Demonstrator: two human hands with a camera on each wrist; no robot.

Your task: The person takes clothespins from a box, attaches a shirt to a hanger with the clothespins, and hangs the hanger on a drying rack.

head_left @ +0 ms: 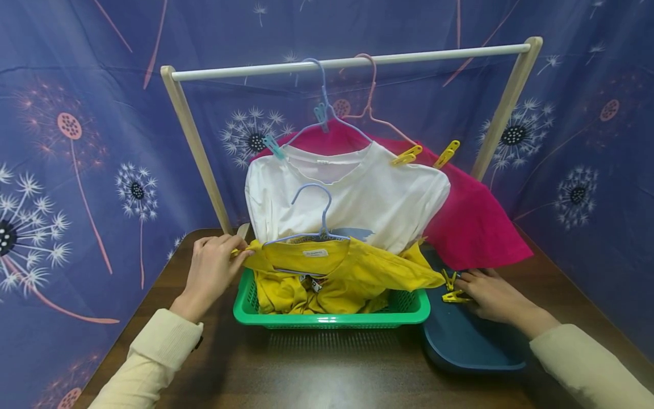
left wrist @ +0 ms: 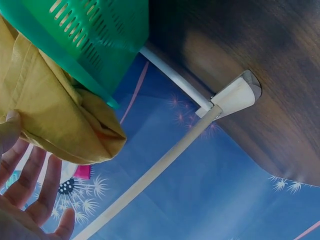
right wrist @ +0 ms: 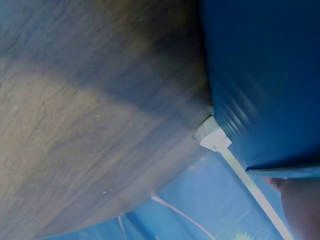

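Here, just right of your left hand (head_left: 212, 264), the yellow shirt (head_left: 352, 284): rumpled, a blue hanger (head_left: 324, 230) in its neck. That hand pinches its shoulder; lower folds sit in the green basket (head_left: 332, 320). Farther right, your right hand (head_left: 493, 295), over the blue tray (head_left: 465, 341) with yellow clips (head_left: 456, 296); cannot tell whether gripping.

Head: overlooks the desk (head_left: 332, 375), facing forward and down. Left wrist: close beside the green basket (left wrist: 112, 47), scene inverted. Right wrist: close beside the blue container (right wrist: 270, 75), likewise. All three share the clothes rack (head_left: 344, 62).
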